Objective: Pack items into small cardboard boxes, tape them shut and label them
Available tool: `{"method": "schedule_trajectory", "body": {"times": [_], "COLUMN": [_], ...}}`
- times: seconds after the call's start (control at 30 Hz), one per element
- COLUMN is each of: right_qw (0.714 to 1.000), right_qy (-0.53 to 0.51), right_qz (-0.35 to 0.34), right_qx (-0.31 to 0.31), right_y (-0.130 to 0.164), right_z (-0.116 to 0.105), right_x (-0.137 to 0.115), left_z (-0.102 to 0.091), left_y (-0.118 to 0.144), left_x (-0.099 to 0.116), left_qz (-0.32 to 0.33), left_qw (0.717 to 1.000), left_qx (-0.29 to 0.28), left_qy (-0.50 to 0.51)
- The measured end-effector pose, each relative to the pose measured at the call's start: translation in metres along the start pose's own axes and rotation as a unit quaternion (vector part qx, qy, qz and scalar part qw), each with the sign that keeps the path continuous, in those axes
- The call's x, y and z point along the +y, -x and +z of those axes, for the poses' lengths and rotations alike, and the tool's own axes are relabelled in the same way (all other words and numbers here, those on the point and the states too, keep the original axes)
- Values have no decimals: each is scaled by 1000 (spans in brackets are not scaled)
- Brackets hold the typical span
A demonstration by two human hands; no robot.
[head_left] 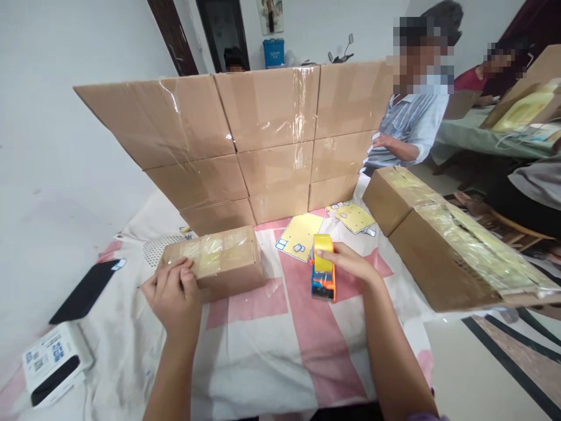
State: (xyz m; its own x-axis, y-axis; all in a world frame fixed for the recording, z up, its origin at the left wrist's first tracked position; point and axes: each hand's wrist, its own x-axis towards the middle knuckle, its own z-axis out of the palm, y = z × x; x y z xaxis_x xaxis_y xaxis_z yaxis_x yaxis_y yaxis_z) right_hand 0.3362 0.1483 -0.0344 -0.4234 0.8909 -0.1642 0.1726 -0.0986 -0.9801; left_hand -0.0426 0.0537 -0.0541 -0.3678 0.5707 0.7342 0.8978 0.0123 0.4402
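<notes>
My left hand (pixel 173 295) rests on the near left end of a small cardboard box (pixel 228 263) wrapped in clear tape, fingers pressing its top edge. My right hand (pixel 350 263) holds an orange and blue tape dispenser (pixel 323 279) with a yellow tape roll (pixel 323 251), standing on the pink and white cloth (pixel 280 345) to the right of the box. The dispenser is apart from the box.
A wall of stacked taped cartons (pixel 245 140) stands behind. Two long cartons (pixel 438 240) lie at right. Yellow label sheets (pixel 300 235) lie near the wall. A black phone (pixel 85 289) and a white label printer (pixel 55 362) sit at left. Other people sit at the back right.
</notes>
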Motion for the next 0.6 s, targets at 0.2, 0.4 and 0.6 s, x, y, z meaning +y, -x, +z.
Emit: {"method": "schedule_trajectory", "body": {"times": [0.2, 0.4, 0.6], "right_qw": [988, 964, 944], "right_qy": [-138, -172, -194], "right_qz": [-25, -117, -161], "right_qx": [59, 163, 214], "right_y": [-10, -15, -36], "right_z": [25, 57, 71], "right_x": [19, 30, 45], "left_z": [-1, -5, -34], "left_y": [-9, -15, -11], "left_x": [-1, -3, 11], "left_qz": [-7, -19, -3], "left_qw": [999, 996, 989], "left_qx": [-49, -81, -138], "left_qy": [20, 40, -44]}}
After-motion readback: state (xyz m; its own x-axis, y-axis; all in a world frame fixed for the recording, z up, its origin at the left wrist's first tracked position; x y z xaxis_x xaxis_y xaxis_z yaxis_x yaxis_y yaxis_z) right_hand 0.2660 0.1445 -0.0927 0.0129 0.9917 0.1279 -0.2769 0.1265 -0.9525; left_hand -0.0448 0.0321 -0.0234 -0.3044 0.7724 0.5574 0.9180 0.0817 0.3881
